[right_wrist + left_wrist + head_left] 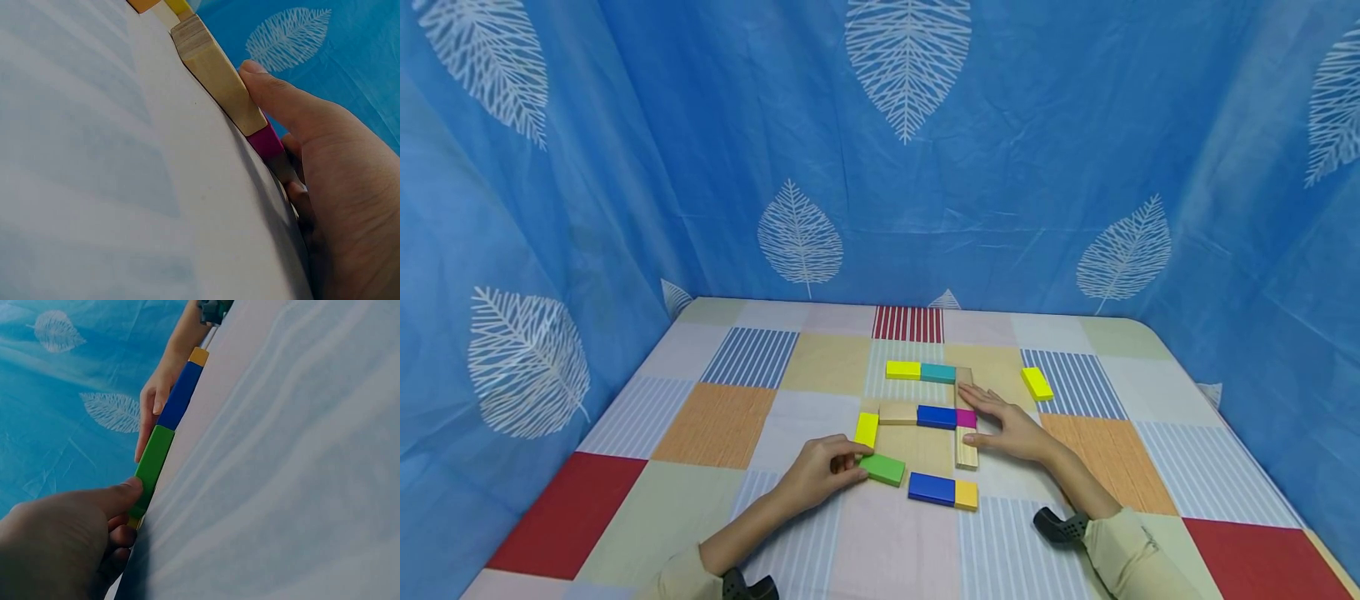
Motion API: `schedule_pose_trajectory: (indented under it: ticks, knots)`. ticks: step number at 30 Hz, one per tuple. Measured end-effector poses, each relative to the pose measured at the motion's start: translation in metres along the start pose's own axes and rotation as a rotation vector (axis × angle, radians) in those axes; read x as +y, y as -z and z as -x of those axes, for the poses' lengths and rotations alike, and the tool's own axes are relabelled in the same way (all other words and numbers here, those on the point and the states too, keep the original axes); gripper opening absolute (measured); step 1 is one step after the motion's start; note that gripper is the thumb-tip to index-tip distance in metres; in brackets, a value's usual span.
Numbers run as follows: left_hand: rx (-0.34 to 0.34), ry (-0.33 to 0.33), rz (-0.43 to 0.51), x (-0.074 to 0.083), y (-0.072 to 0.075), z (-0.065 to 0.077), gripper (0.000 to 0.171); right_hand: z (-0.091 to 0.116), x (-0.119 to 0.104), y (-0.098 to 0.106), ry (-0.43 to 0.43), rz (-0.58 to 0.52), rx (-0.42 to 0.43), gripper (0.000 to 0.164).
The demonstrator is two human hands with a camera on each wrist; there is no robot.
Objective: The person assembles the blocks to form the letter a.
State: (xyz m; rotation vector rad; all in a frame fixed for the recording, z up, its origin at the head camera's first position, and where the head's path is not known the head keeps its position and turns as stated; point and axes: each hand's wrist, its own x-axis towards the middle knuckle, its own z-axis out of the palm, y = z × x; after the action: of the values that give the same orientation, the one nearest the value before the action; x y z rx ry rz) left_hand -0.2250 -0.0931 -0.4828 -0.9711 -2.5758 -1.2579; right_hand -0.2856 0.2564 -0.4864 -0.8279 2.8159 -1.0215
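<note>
Currently, the left hand (827,475), left of lower centre in the head view, pinches the left end of a green block (883,470) between thumb and curled fingers — its index fingertip close to the slanting yellow block (867,429) just above. Right of lower centre, the right hand (1018,429) is relaxed, fingers extended: thumb touching the lower wooden block (967,447), fingertips at the upper wooden block (963,385), a magenta block (966,418) between these two. Further out, a blue block (932,489) and an orange block (966,495) touch end to end at lower centre — and a lone yellow block (1037,383) lies right of centre.
</note>
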Motion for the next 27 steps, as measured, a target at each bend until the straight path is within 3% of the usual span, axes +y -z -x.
schedule_pose_trajectory:
  ticks: [5,9,12,14,17,23,27]
  knots:
    - [0.054,-0.025,0.016,-0.001,0.0,0.0,0.033,0.0,0.0,0.001,-0.008,0.004,0.0,0.078]
    - [0.126,-0.06,-0.036,-0.003,0.004,-0.004,0.034,0.0,-0.001,0.002,-0.014,0.012,-0.003,0.078]
    - [0.139,-0.08,-0.064,-0.005,0.009,-0.011,0.037,0.0,0.0,0.002,-0.011,0.014,-0.001,0.078]
    - [0.107,-0.09,-0.064,-0.008,0.014,-0.017,0.042,0.0,0.0,0.002,-0.008,0.014,0.003,0.078]
    - [-0.004,-0.085,-0.04,-0.014,0.018,-0.026,0.049,0.0,0.0,0.002,-0.007,0.013,0.008,0.078]
    - [-0.263,0.071,0.054,-0.023,0.019,-0.037,0.06,0.0,0.0,-0.001,-0.008,-0.006,-0.006,0.077]
    - [-0.351,0.069,0.03,-0.025,0.019,-0.041,0.064,0.0,0.0,0.0,0.002,0.0,0.004,0.077]
